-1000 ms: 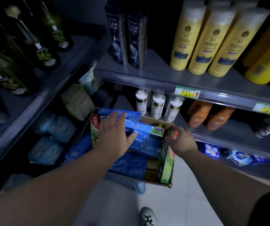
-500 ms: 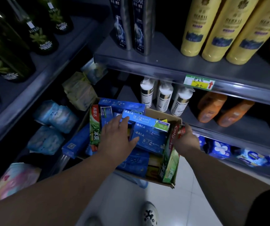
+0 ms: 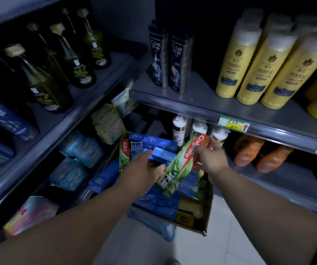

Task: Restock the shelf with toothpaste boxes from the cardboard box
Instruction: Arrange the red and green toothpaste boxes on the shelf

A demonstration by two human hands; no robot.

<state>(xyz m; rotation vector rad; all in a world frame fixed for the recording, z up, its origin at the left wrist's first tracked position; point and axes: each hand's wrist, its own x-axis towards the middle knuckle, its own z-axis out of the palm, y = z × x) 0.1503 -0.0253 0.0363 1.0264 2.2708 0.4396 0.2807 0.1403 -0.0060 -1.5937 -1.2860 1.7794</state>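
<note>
My right hand point(image 3: 213, 159) pinches the Colgate box point(image 3: 182, 165) at its top end, tilted clear of the cardboard box point(image 3: 207, 213). My left hand point(image 3: 140, 169) sits on the blue boxes point(image 3: 163, 153), probably steadying them; grip unclear.

Yellow shampoo bottles point(image 3: 249, 73), dark Clear bottles point(image 3: 178, 60), green bottles point(image 3: 44, 87), orange bottles point(image 3: 247, 152)

The Colgate toothpaste box point(image 3: 184, 161) is glossy printed card, and its red and green faces catch the light. The cardboard box point(image 3: 208, 213) is plain brown board, matt. The shelf point(image 3: 201, 100) is smooth grey metal with a dull sheen. The yellow bottles point(image 3: 230, 64) are smooth plastic. The dark green bottles point(image 3: 46, 88) look glossy. The blue packs point(image 3: 73, 173) are wrapped in crinkled plastic film. The floor point(image 3: 220, 236) is pale, smooth tile.
</note>
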